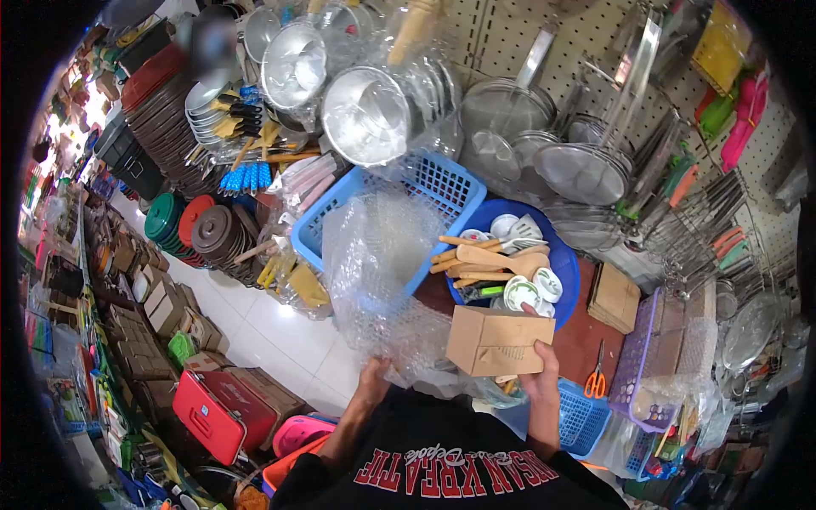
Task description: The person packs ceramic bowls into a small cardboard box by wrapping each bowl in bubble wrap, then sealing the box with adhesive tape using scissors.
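My right hand [542, 374] grips a small brown cardboard box [500, 342] by its right side, with the thumb on the near face. The box is in front of a blue round basin [565, 263] that holds wooden spoons [489, 257], a slotted turner and white-and-green round items. My left hand [374, 378] is closed on the lower edge of a clear bubble-wrap bag [374, 255]. The bag lies over part of a blue rectangular basket [455, 183] and hangs down toward me. Some fingers of my left hand are hidden by the plastic.
Metal strainers [582, 174] hang on the pegboard, beside wrapped metal pots [365, 116]. Orange scissors [597, 381] lie at the right, near a small blue basket [582, 416] and a purple basket [637, 365]. A red case [223, 415] stands at the lower left.
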Tool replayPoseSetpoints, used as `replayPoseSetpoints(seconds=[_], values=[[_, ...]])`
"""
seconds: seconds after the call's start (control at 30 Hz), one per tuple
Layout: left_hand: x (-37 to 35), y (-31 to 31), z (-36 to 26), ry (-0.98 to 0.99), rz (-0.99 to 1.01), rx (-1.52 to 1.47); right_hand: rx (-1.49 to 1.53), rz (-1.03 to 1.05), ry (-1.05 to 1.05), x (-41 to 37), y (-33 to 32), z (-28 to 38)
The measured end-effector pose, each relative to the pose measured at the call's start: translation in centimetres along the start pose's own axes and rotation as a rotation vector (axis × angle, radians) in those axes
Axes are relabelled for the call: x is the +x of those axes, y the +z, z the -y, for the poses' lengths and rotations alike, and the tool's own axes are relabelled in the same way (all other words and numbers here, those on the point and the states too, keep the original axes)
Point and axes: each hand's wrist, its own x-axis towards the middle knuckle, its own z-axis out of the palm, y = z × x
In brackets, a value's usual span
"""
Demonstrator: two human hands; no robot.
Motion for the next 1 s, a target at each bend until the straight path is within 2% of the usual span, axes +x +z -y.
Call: replayPoseSetpoints(seconds=[0.07, 0.13, 0.27, 0.37, 0.4, 0.53, 0.63, 0.73, 0.83, 0.87, 0.97, 1.0], values=[[-0.8, 0.5, 1.4, 0.039, 0.13, 0.202, -0.007, 0.0, -0.003, -0.6, -1.4, 1.3], [-1.8, 1.7, 3.1, 0.118, 0.189, 0.268, -0.019, -0.01, -0.023, -1.1, -2.3, 2.2], [-3.5, 1.6, 7.1, 0.012, 0.208, 0.468, 0.015, 0.021, -0.024, -2.4, -5.6, 2.6], [-4.9, 2.5, 9.3, -0.141, 0.273, 0.674, 0.08, 0.135, 0.075, -2.7, -9.4, 1.7], [-5.3, 3.6, 9.4, -0.073, 0.331, 0.824, 0.105, 0.19, 0.123, -2.9, -10.1, 1.9], [-6.4, 6.9, 11.2, 0.06, 0.514, 0.975, 0.197, 0.198, 0.11, -4.6, -11.2, 2.5], [-6.7, 10.0, 11.9, 0.261, 0.668, 1.074, 0.239, 0.19, 0.141, -6.2, -14.4, 2.7], [-7.0, 11.6, 13.8, -0.087, 0.49, 0.982, 0.226, 0.186, 0.147, -7.5, -19.5, 3.0], [-5.6, 8.8, 20.2, -0.096, 0.213, 0.397, 0.116, 0.191, 0.07, -9.3, -20.5, 7.2], [-5.3, 11.2, 19.2, -0.187, 0.297, 0.29, 0.086, 0.179, 0.052, -10.1, -20.6, 8.6], [-5.1, 11.6, 22.5, -0.193, 0.41, 0.234, -0.018, 0.194, 0.049, -13.2, -23.2, 11.1], [-5.5, 11.7, 23.5, -0.271, 0.365, 0.201, -0.024, 0.187, 0.055, -14.2, -24.7, 11.3]])
